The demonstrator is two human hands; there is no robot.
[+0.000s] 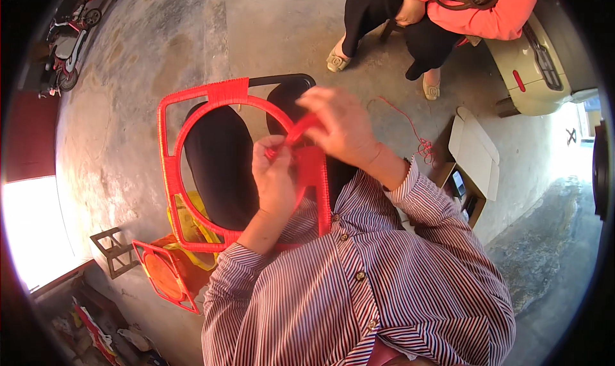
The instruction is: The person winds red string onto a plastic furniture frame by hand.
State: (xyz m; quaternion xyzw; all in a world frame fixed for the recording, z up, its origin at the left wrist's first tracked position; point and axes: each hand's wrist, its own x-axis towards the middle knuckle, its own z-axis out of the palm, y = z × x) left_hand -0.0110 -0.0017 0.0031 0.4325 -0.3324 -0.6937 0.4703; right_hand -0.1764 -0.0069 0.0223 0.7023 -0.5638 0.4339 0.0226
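Note:
Across my lap rests a squarish frame with a ring inside it, most of it wound tightly in red cord. One stretch of bare black bar shows at its far right corner. My left hand is closed in a pinch on the red cord, over the ring's right side. Just to its right, my right hand is curled round a bundle of the same cord, its fingers smeared by motion. The hands hide part of the ring and the frame's right side.
Lower left stands another red-wound frame, by a yellow bag and a grey metal piece. Loose red cord lies right, near an open cardboard box. A person sits ahead by a vehicle. Scooters stand far left.

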